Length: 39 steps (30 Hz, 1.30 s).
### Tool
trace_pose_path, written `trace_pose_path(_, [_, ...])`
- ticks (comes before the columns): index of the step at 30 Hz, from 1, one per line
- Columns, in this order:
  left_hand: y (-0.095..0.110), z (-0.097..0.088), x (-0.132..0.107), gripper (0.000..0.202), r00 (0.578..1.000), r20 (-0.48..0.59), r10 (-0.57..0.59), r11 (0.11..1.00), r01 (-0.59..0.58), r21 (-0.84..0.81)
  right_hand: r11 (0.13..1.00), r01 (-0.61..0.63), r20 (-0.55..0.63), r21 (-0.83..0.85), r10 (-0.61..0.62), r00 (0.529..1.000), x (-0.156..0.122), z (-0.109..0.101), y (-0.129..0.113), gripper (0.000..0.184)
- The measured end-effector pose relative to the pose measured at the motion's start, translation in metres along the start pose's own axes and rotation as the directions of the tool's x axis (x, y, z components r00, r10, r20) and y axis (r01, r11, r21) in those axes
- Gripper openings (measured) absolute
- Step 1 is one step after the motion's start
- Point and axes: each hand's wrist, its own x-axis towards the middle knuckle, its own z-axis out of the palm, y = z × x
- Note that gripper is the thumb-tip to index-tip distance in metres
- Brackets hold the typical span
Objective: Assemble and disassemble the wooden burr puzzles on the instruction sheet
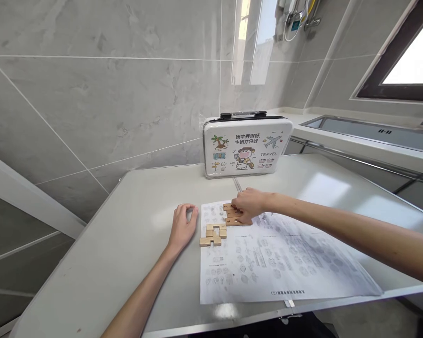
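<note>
My right hand (pixel 247 203) lies over a cluster of wooden puzzle pieces (pixel 237 219) on a printed instruction sheet (pixel 278 258), its fingers closed on the top piece. Two more notched wooden pieces (pixel 213 234) lie on the sheet's left edge, just right of my left hand (pixel 183 225). My left hand rests on the grey table (pixel 127 244) with fingers loosely curled and nothing in them, a short way from those pieces.
A white tin case (pixel 246 146) with cartoon travel pictures and a black handle stands upright at the table's back edge against the tiled wall. A counter with a sunken sink (pixel 370 131) runs along the right, under a window.
</note>
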Motion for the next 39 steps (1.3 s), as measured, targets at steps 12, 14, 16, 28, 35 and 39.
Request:
trace_pose_path(12, [0.002,0.001,-0.001,0.026,0.998,0.035,0.056,0.996,-0.059,0.07,1.0,0.005,0.008,0.021,-0.006,1.0,-0.079,0.029,0.006,0.019])
trace_pose_path(14, [0.003,0.001,-0.001,0.026,0.997,0.047,0.059,0.995,-0.063,0.08,1.0,0.0,0.013,0.021,-0.001,1.0,-0.088,0.029,0.005,0.016])
trace_pose_path(16, [0.003,0.001,-0.001,0.025,0.997,0.053,0.055,0.995,-0.059,0.084,1.0,0.003,0.009,0.026,-0.003,1.0,-0.096,0.029,0.003,0.014])
trace_pose_path(28, [0.03,-0.009,-0.012,0.033,0.914,0.327,0.239,0.96,-0.273,0.063,0.996,-0.035,0.046,0.082,0.032,0.998,-0.115,0.028,-0.003,0.013])
trace_pose_path(35, [0.035,-0.015,-0.015,0.054,0.806,0.43,0.407,0.867,-0.489,0.096,1.0,0.012,0.051,0.013,-0.013,0.999,-0.121,0.026,-0.006,0.016])
trace_pose_path(39, [0.032,-0.012,-0.013,0.045,0.826,0.427,0.368,0.877,-0.461,0.134,0.999,0.014,0.046,0.03,-0.015,0.999,-0.121,0.026,-0.006,0.012])
